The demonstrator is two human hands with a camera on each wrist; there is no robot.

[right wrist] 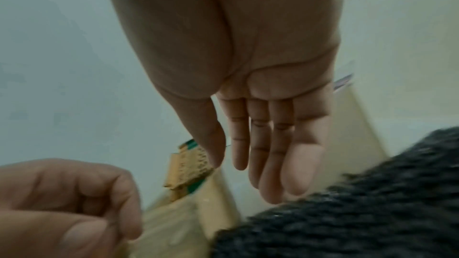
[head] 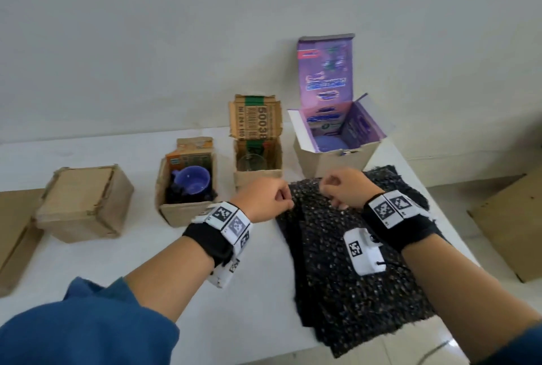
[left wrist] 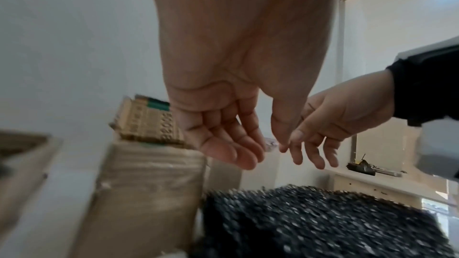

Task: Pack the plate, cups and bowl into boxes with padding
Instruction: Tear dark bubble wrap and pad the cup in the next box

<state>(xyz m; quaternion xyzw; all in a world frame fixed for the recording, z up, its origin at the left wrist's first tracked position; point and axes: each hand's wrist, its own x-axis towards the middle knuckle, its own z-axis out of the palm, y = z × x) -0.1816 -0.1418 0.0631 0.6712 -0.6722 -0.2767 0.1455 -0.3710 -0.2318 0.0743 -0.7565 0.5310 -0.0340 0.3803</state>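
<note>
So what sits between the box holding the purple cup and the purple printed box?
An open brown cardboard box holding a clear glass cup, seen from the head view.

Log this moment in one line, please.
left hand: open | right hand: open | both above black bubble wrap | purple cup boxed

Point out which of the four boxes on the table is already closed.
The plain brown box at the far left of the row: its top flaps are folded shut. The other three stand open, showing a purple cup, a clear glass, and a purple-printed interior.
</note>
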